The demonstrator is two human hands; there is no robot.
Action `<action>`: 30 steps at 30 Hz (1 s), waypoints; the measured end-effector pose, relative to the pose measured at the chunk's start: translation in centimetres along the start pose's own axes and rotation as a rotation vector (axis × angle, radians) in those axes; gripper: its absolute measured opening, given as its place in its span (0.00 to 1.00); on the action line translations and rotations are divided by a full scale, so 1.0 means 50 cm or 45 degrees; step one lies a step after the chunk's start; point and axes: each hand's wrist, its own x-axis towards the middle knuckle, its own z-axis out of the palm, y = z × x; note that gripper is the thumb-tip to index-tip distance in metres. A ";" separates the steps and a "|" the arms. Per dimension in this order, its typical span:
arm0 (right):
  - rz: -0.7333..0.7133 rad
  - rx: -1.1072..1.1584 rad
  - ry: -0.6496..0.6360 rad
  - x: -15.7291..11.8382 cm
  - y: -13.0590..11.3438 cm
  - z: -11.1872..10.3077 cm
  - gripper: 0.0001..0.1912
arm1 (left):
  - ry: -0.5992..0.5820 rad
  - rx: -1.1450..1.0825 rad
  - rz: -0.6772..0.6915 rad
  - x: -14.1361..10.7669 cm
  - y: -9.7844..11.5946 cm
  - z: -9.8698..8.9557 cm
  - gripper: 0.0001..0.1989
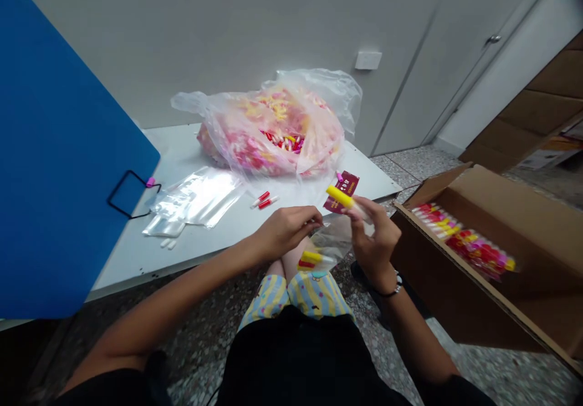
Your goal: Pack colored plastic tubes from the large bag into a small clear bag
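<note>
Seated person, both bare hands raised over the knees, just off the near edge of the white surface (191,151). The right hand (376,239) is clenched in a fingertip pinch on a yellow-capped tube (339,196); the tube's long axis slants across the view, capped end out of the grip, up and to the left, toward the surface. The left hand (286,233) is curled, its fingers mostly hidden behind its back, close to the upper edge of a clear plastic sleeve (337,245) that hangs in the gap between the hands. Whether that grip holds the film or only lies against it, I cannot tell. A second tube (312,259), yellow and red, shows through the lower sleeve, lying roughly level, closer to the left hand than to the right. Just behind the yellow cap stands a maroon printed card (341,190); it may be held or may rest beyond, hard to say, and its print is too small to read. Nearby on the surface: a large clear bag of mixed tubes (268,130), flat clear sleeves (195,203) and two red-and-white tubes (264,199). To the right, an open cardboard carton (460,272) holds a blurred row of tubes (464,242).
</note>
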 end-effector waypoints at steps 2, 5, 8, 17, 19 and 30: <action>-0.110 -0.031 -0.085 0.001 -0.007 0.011 0.11 | 0.107 -0.097 -0.028 -0.001 0.013 0.022 0.06; -0.204 -0.102 -0.080 -0.004 -0.003 0.028 0.11 | 0.334 -0.391 -0.164 -0.009 0.028 0.058 0.09; -0.179 -0.146 0.033 -0.011 0.005 0.036 0.12 | 0.499 -0.665 -0.366 -0.029 0.031 0.098 0.18; -0.042 -0.233 0.274 -0.013 0.025 0.016 0.12 | 0.616 -0.794 -0.646 -0.078 0.011 0.154 0.08; 0.109 -0.246 0.402 -0.010 0.032 0.007 0.12 | 0.652 -0.840 -0.698 -0.086 0.005 0.151 0.09; -0.282 -0.120 0.160 -0.029 0.015 0.029 0.11 | 0.615 -0.991 -0.570 -0.010 0.036 0.143 0.10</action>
